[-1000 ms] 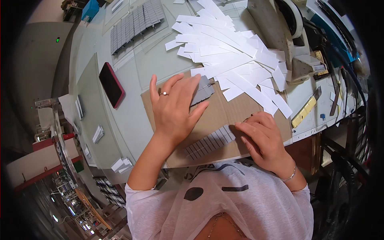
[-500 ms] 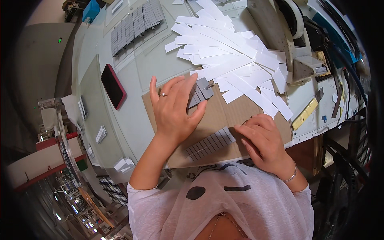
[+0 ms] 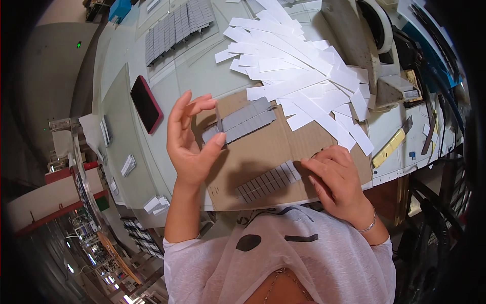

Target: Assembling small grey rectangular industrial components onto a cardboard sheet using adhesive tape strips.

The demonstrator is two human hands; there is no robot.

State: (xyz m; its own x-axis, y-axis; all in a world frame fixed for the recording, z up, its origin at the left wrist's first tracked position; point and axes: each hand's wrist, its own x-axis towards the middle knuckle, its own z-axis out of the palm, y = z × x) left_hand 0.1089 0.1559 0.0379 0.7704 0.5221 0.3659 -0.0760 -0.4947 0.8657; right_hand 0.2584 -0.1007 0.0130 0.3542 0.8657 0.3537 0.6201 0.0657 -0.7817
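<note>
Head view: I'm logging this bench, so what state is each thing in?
Cardboard: lying flat.
Upper gray strip: on cardboard, partly hidden.
Lower gray strip: on cardboard, slanting.
Left hand: grip parted, at upper gray strip's left end; hold unclear.
Right hand: grip curled, at lower gray strip's right end; hold unclear.
Phone: face up, screen dark.
Yellow cutter: lying down, blade out.
Paper strips: loose, overlapping.

On the table [image 3: 169, 91], a cardboard sheet [image 3: 293, 144] carries the near strip [image 3: 268, 182] and, beyond it, the far strip [image 3: 250, 120]. The left hand [image 3: 188, 144] is at the far strip's left end, the right hand [image 3: 336, 175] just right of the near strip. Paper slips [image 3: 304, 66] overlap the sheet's far edge; a phone [image 3: 147, 105] lies left, a cutter [image 3: 390, 149] right.
</note>
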